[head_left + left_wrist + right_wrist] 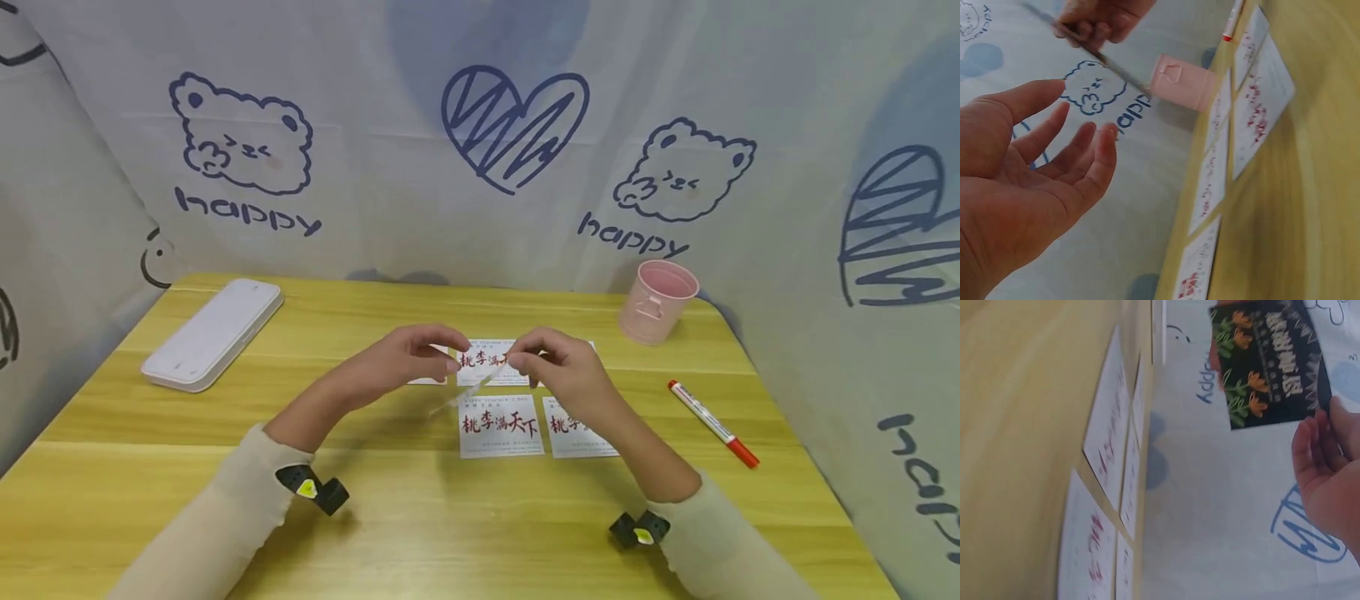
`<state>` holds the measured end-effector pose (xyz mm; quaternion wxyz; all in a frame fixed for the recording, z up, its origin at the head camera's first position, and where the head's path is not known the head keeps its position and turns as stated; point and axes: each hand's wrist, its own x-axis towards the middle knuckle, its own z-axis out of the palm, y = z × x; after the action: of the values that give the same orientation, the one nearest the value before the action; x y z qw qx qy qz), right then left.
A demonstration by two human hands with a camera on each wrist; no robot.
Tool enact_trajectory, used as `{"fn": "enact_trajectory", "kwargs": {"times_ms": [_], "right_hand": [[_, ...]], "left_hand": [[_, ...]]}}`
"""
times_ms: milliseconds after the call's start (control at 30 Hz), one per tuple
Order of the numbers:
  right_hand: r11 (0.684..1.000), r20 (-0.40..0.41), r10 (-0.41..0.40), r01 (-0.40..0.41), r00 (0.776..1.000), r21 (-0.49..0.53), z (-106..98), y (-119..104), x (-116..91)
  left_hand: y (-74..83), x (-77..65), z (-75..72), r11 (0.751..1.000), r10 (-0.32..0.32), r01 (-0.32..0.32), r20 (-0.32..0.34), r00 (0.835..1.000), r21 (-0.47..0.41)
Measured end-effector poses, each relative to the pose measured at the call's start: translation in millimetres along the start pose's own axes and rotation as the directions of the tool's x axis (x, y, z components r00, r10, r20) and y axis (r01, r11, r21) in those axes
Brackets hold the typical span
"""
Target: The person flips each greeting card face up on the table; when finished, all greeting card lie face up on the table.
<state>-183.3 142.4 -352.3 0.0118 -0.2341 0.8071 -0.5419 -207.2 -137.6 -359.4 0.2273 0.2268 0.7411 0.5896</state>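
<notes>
Thumb and fingers of my right hand (566,375) pinch a card (1269,365) by its edge, held up over the table. In the right wrist view its face is black, with orange flowers, green leaves and pale writing. The head view shows it almost edge-on. My left hand (401,362) hovers to the left of it, fingers apart and loosely bent; the left wrist view shows nothing in that palm. Below the hands, several white cards with red writing lie in two rows, among them a front card (501,427) and a back card (480,363). My hands partly cover some of them.
A white case (213,333) lies at the table's back left. At the back right stands a pink cup (658,304), with a red and white marker (712,423) in front of it. A printed curtain (375,158) hangs behind the table (405,517).
</notes>
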Motion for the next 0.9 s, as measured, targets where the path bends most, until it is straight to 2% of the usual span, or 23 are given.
{"fn": "enact_trajectory", "kwargs": {"times_ms": [200, 367, 533, 600, 767, 900], "right_hand": [[0.996, -0.092, 0.048, -0.055, 0.995, -0.076, -17.0, 4.0, 6.3], [0.994, -0.122, 0.054, -0.065, 0.991, -0.087, -23.0, 8.4, 10.5], [0.997, -0.102, 0.067, -0.07, 0.993, -0.024, -21.7, 9.1, 13.2], [0.997, -0.091, 0.071, -0.074, 0.993, -0.03, -20.6, 9.1, 13.1], [0.994, -0.025, 0.095, -0.096, 0.995, -0.054, -13.5, 12.0, 11.3], [0.994, 0.035, 0.111, -0.11, 0.993, -0.024, -3.8, 14.6, 10.3]], "left_hand": [[14.9, -10.8, -8.9, 0.998, 0.062, -0.06, -0.085, 0.994, 0.03], [15.2, -8.2, -9.1, 0.995, 0.098, -0.094, -0.109, 0.989, 0.036], [14.8, -4.0, -5.6, 0.993, 0.092, -0.082, -0.131, 0.987, 0.08], [15.0, -4.4, -5.6, 0.995, 0.079, -0.068, -0.147, 0.986, 0.079], [10.2, -14.2, -9.0, 0.995, 0.06, -0.043, -0.19, 0.98, 0.093], [2.0, -23.8, -11.7, 0.995, 0.033, -0.014, -0.196, 0.98, 0.094]]}}
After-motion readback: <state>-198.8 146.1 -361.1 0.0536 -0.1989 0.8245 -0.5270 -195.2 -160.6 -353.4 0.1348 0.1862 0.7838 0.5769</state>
